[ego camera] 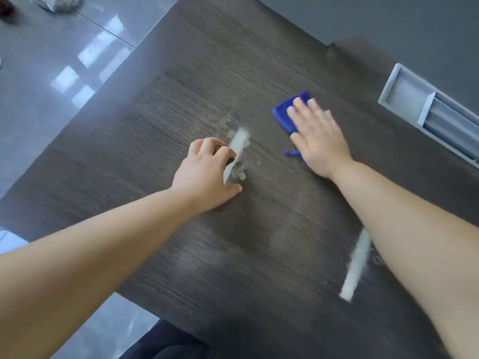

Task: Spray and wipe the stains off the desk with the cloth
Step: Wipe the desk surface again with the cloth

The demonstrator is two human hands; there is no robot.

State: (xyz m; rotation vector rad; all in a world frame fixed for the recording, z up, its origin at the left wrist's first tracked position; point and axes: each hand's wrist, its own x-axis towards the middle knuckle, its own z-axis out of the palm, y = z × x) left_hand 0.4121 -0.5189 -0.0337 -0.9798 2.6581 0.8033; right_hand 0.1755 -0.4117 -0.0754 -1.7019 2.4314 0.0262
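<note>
here, right grip (pixel 318 136) presses flat, fingers straight, on cloth (pixel 285 110); left grip (pixel 204 172) curls empty over stain (pixel 239 138).

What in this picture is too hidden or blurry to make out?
Head view, all of these:
- Whether the left hand holds anything; its curled fingers and motion blur hide it.
- Most of the blue cloth, under the right hand.
- The upper end of the near stain, behind the right forearm.
- The grey speckled thing, cut by the top edge.
</note>
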